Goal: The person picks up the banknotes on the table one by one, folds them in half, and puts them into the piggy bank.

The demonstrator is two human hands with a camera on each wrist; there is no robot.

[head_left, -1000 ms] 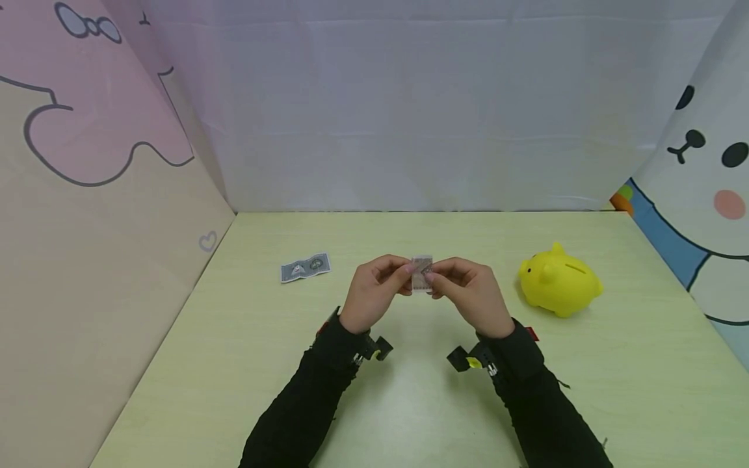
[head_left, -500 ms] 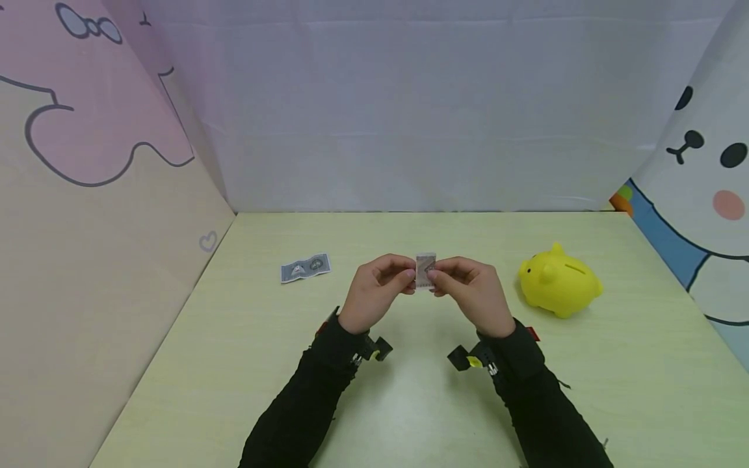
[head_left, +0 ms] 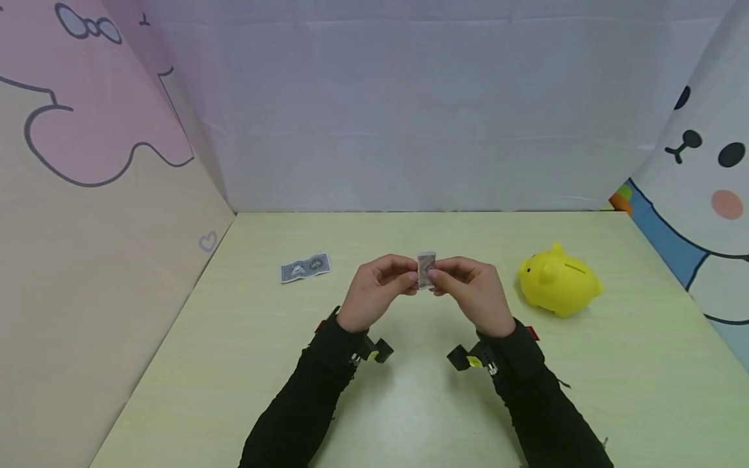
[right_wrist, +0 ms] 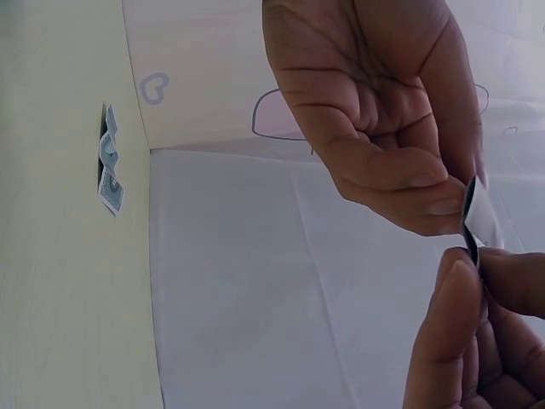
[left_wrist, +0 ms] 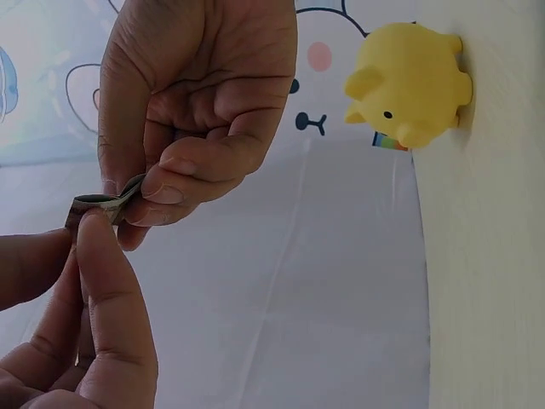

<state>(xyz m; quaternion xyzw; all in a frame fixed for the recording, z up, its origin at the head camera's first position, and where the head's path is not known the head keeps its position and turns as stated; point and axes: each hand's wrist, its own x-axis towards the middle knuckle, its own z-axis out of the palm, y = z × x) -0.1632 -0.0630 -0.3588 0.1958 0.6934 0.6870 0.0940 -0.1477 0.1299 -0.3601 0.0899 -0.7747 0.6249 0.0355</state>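
Note:
Above the middle of the table, in the head view, a small folded banknote (head_left: 425, 265) is held upright between both hands. My left hand (head_left: 376, 291) pinches its left edge with thumb and fingers. The right edge is pinched by my right hand (head_left: 475, 294), its thumb lying over the face of the note. From the left wrist, the banknote (left_wrist: 106, 204) shows a fold with a narrow gap between its layers. Its pale outer face shows in the right wrist view. Fingers hide parts of the note in every view.
A yellow piggy bank (head_left: 560, 281) with a slot on top stands at the right of the table. Toward the back left, a second banknote (head_left: 305, 267) lies creased on the pale table (head_left: 386, 416). A white curtain (head_left: 409, 117) hangs behind the table.
The folded banknote has shifted slightly right and its visible face has become narrower. The left fingers have followed it a little to the right; both hands keep pinching it.

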